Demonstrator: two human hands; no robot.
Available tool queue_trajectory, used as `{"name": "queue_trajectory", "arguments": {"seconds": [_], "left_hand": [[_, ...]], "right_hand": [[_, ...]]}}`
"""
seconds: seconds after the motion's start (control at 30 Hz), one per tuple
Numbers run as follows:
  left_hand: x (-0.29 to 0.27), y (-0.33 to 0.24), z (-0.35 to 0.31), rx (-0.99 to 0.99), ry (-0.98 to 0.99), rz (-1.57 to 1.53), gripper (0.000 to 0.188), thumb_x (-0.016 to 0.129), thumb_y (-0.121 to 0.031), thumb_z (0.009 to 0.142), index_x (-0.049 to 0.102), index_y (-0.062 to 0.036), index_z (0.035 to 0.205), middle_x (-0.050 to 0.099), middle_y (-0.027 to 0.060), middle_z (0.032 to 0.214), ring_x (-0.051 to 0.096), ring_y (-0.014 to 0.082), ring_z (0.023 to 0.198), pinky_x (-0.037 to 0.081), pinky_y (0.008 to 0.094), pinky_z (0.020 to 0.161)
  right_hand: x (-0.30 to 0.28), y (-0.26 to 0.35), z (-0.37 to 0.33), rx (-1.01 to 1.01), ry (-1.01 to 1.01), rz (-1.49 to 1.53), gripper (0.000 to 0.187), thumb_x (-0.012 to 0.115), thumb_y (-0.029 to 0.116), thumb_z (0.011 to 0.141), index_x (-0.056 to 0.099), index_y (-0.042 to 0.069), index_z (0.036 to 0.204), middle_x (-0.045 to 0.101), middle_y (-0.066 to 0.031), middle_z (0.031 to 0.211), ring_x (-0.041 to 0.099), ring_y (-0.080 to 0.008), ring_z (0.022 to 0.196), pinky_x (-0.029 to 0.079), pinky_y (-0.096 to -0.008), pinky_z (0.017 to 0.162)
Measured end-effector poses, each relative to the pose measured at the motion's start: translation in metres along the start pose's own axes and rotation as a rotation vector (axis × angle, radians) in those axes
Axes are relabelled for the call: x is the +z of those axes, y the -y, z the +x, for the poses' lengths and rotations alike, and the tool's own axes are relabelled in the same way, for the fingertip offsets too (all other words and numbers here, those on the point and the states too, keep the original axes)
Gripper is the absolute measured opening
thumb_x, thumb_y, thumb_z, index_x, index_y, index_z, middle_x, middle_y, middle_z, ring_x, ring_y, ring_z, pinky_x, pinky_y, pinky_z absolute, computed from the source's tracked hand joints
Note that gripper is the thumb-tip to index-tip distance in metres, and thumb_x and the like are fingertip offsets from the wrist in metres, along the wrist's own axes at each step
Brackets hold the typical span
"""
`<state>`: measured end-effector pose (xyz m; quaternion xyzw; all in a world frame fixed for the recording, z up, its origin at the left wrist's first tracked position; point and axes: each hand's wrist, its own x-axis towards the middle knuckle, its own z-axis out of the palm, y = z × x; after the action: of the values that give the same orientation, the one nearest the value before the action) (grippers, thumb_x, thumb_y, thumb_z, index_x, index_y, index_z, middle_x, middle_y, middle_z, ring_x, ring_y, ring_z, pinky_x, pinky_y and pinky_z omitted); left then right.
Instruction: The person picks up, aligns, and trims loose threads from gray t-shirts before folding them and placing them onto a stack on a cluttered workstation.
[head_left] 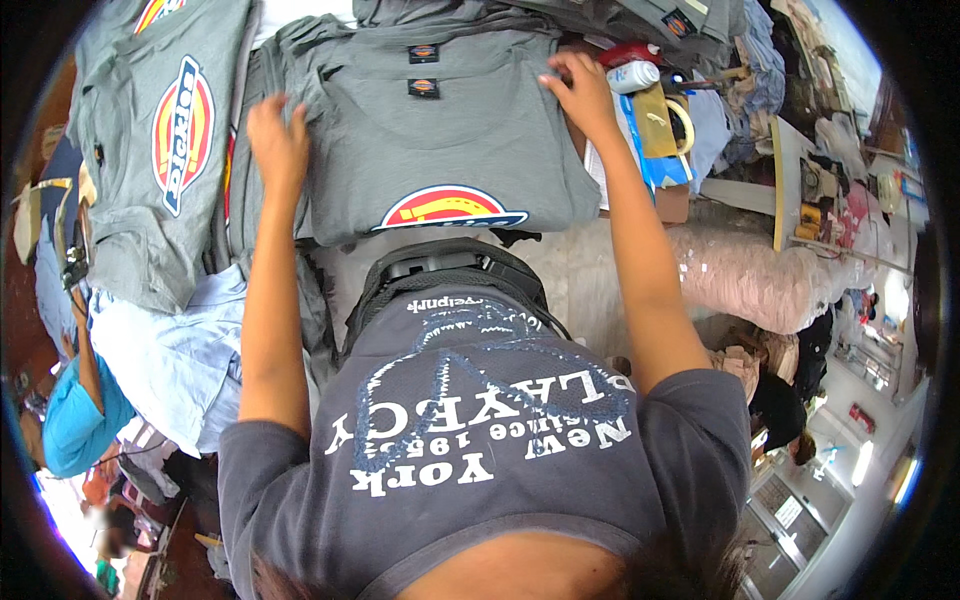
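A grey T-shirt [450,140] lies flat in front of me, its neckline away from me and a red, yellow and white printed logo at its near edge. A second dark neck label shows just beyond the first, so another shirt seems to lie beneath. My left hand [278,145] is over the shirt's left shoulder, fingers and thumb apart, holding nothing I can see. At the right shoulder edge is my right hand [584,92], thumb and fingers spread against or just above the cloth.
More grey logo shirts [130,130] are piled at the left, above light blue cloth [160,360]. To the right are a white bottle [633,76], a tape roll [683,128] and a pink plastic-wrapped bundle [745,275]. A person in a blue top [85,420] is at the far left.
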<state>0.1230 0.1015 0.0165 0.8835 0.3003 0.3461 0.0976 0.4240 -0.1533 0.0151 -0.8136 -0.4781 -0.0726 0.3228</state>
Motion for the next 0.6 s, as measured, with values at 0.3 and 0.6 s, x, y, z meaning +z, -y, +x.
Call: {"name": "queue_trajectory", "arguments": {"seconds": [0.3,0.6], "left_hand": [[-0.061,-0.053,-0.168,-0.615,0.387,-0.240,0.033,0.062,-0.019,0.076,0.046,0.0011,0.097,0.051,0.0136,0.089,0.050,0.0217,0.084,0.039,0.0292,0.077],[-0.031,-0.024,-0.194,-0.905,0.117,-0.790,0.028,0.064,-0.017,0.076,0.045,-0.0064,0.093,0.046,-0.0001,0.083,0.043,0.0073,0.078,0.034,0.0198,0.070]], "right_hand": [[-0.071,0.075,-0.157,0.627,0.384,0.071,0.026,0.065,0.023,0.070,0.054,0.006,0.086,0.055,-0.0064,0.071,0.054,-0.0220,0.062,0.042,-0.0320,0.057],[-0.050,0.065,-0.176,0.455,0.223,0.217,0.025,0.066,0.015,0.069,0.045,0.004,0.079,0.044,-0.0031,0.068,0.043,-0.0129,0.052,0.038,-0.0269,0.050]]}}
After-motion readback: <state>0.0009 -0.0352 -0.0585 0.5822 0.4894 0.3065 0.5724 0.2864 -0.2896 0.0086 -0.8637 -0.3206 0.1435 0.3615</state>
